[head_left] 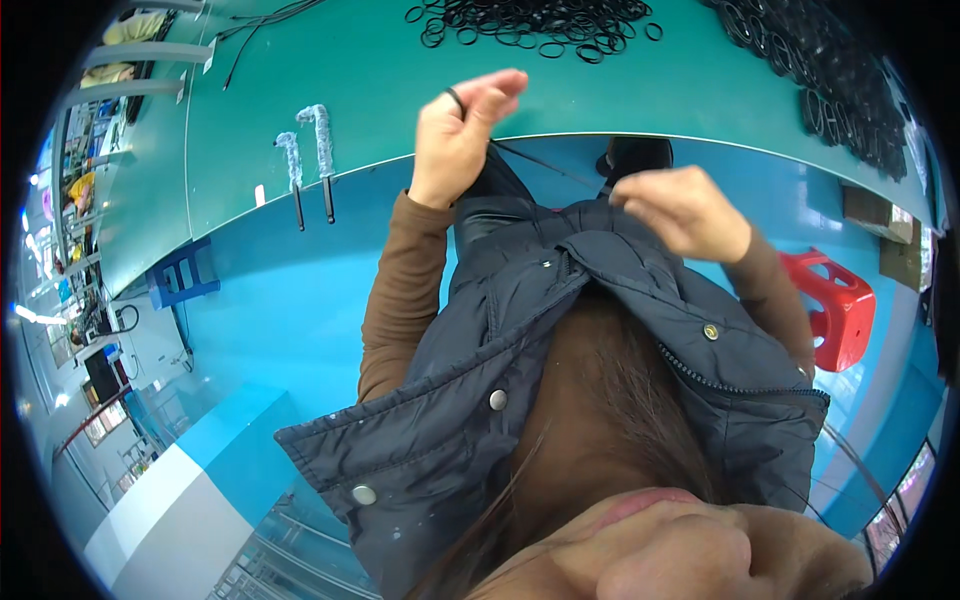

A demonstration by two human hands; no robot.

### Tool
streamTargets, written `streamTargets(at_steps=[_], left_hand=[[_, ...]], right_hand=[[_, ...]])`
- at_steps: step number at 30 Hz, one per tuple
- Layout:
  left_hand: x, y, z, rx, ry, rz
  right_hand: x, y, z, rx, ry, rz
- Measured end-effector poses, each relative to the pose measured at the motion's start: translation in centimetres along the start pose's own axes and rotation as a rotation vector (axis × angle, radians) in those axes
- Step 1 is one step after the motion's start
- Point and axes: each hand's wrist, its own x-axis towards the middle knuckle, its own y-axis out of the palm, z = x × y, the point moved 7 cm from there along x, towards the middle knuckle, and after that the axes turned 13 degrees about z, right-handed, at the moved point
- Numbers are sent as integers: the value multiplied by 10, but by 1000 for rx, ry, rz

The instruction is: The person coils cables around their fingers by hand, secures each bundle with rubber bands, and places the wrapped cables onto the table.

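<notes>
My left hand point(452, 145) is raised over the front edge of the green table point(370, 100), its fingers bent together toward the thumb. A black ring point(456, 102) is seen at its fingers, like those piled on the table. Lower and to the right, in front of the dark padded jacket, my right hand point(690, 212) is closed and slightly blurred. A thin black strand point(545, 163) runs from beside the left palm to the right fingertips. I cannot make out whether it belongs to the ring.
A heap of black rings point(540, 22) lies at the far middle of the table. More black loops, bundled point(840, 90), fill the right. Two black-handled tools with fuzzy pale heads point(322, 150) overhang the front edge at left. A red stool point(838, 310) stands at right.
</notes>
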Motion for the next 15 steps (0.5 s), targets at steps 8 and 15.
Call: streamTargets(at_steps=[8, 15], left_hand=[[-17, 78, 17, -367, -385, 637], [-14, 89, 2, -516, -407, 645]], right_hand=[[49, -54, -19, -13, -11, -284], [57, -8, -77, 328, 118, -256]])
